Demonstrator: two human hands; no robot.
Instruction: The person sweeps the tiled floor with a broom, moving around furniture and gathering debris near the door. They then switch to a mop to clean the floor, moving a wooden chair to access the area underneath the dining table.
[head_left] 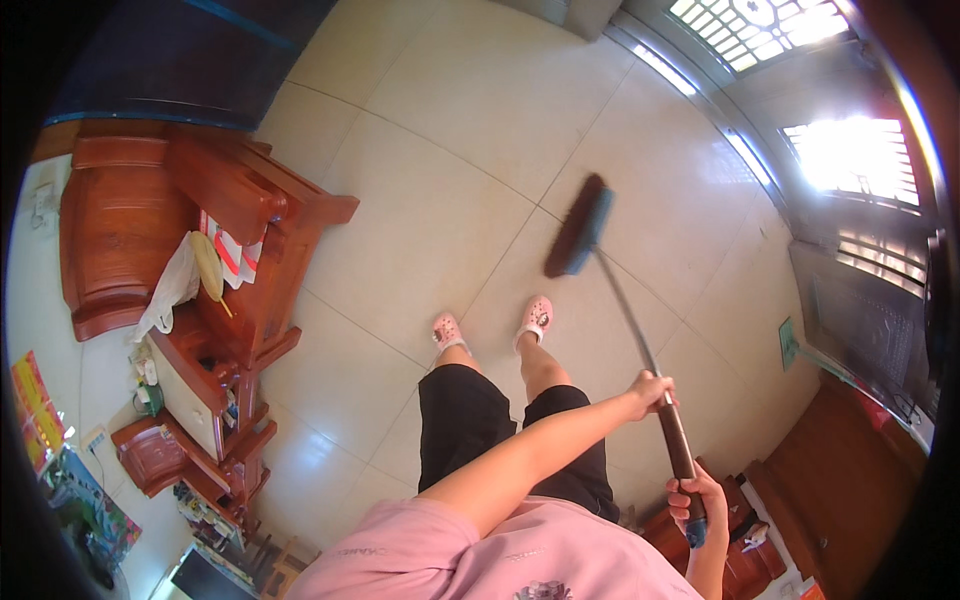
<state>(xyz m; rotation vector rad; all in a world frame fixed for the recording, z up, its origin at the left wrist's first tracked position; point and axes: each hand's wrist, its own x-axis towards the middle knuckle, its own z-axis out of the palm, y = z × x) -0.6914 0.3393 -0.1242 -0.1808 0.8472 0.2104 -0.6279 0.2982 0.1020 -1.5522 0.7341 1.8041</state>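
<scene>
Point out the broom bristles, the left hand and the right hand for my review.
Broom bristles (573,229): head view, middle of the dark brown strip.
Left hand (650,391): head view, back of the hand.
Right hand (707,491): head view, middle of the hand.

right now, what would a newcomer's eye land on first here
Probably the blue broom head with dark bristles over the pale tiled floor, ahead of the pink clogs, its long brown-and-grey handle in the left hand and right hand. Next, the glaring barred window at upper right.

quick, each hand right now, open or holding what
Left hand: closed around the broom handle, nearer the brush head.
Right hand: closed around the same handle, near its end.
</scene>
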